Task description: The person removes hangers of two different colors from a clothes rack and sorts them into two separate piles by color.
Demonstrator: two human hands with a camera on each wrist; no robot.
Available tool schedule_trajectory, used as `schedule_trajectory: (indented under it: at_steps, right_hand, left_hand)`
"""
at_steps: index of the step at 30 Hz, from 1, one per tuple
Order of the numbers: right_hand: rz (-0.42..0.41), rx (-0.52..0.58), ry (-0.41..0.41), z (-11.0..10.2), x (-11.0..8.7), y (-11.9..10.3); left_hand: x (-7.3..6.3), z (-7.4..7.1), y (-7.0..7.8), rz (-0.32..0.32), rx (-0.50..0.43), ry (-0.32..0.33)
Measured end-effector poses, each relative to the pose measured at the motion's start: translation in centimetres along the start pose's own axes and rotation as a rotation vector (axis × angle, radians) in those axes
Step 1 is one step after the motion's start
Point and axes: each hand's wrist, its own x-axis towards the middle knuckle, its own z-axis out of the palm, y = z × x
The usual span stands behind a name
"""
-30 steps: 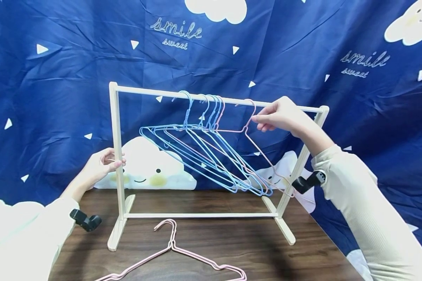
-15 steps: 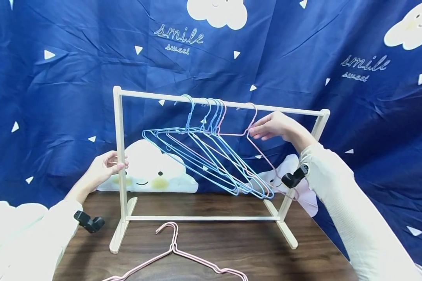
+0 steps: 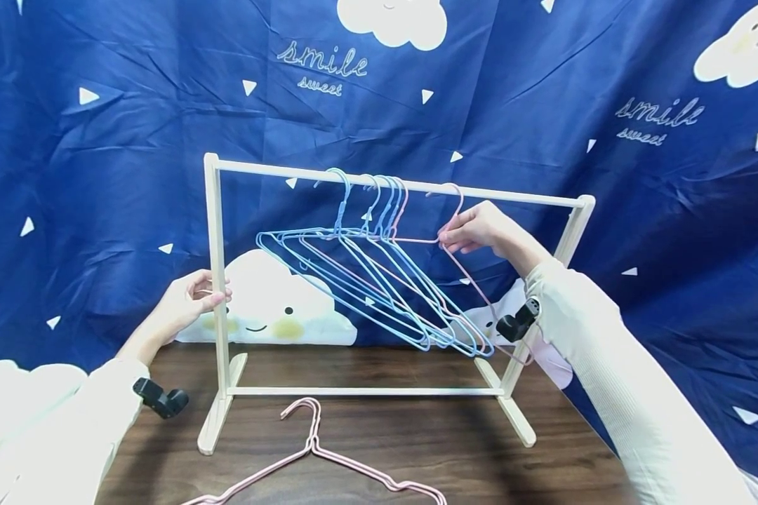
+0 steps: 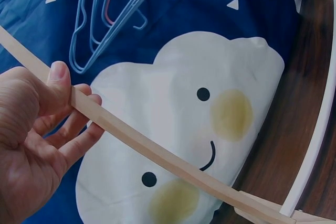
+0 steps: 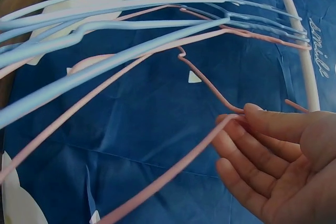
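In the head view a pale wooden rack (image 3: 354,174) carries several blue hangers (image 3: 341,210) and pink ones on its top rail. My right hand (image 3: 476,230) pinches the rightmost pink hanger (image 3: 474,280) at its neck, below the hook, which loops over the rail. In the right wrist view, thumb and fingertips meet on the pink wire (image 5: 178,166). My left hand (image 3: 186,301) holds the rack's left post (image 3: 217,231). Seen from the left wrist, the thumb (image 4: 59,74) lies on one side of that post and the fingers on the other.
More pink hangers (image 3: 312,443) lie together on the dark wooden table (image 3: 366,421), in front of the rack's lower bar (image 3: 360,391). A blue curtain (image 3: 133,105) with clouds hangs behind. The rack's feet (image 3: 215,424) stand on the table.
My right hand has slid down from the pink hanger's hook to its neck and a little left. The left hand stays on the post. The whole view has shifted slightly.
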Motion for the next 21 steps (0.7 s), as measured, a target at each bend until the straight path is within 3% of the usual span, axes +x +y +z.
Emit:
schedule_trajectory:
  at_steps: [10, 21]
  right_hand:
    - [-0.062, 0.051, 0.107, 0.1, 0.0, -0.1]
    - [-0.183, 0.222, 0.109, -2.3, -1.6, 1.3]
  left_hand:
    - [0.0, -0.2, 0.2, 0.002, 0.006, -0.006]
    - [0.0, -0.1, 0.0, 0.016, -0.010, -0.005]
